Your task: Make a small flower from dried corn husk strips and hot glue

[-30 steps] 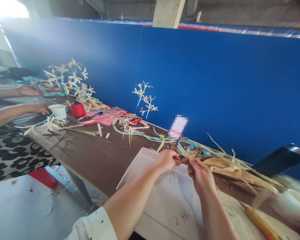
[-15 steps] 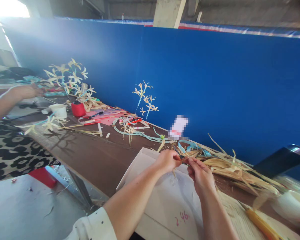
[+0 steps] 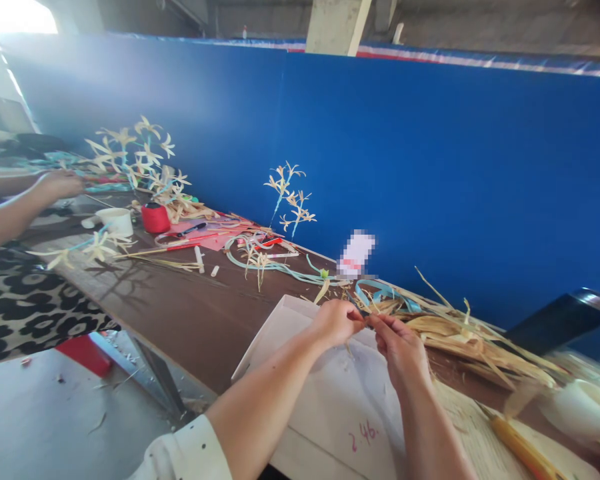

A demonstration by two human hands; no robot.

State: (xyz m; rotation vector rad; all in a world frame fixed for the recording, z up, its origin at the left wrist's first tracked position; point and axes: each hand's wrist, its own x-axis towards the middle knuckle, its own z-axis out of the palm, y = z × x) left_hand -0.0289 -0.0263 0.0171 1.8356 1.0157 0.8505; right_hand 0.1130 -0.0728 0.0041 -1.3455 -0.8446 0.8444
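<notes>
Straw strip [image 3: 367, 321], one, pinched between left hand [image 3: 336, 322] and right hand [image 3: 403, 350], one white board [image 3: 353, 400] beneath

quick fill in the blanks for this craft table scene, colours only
The left hand and right hand pinch a husk strip over a card sheet coloured ____.
The thread spool beside the cup is ____.
The wall panel behind the table is ____.
Missing: white; red; blue.
</notes>
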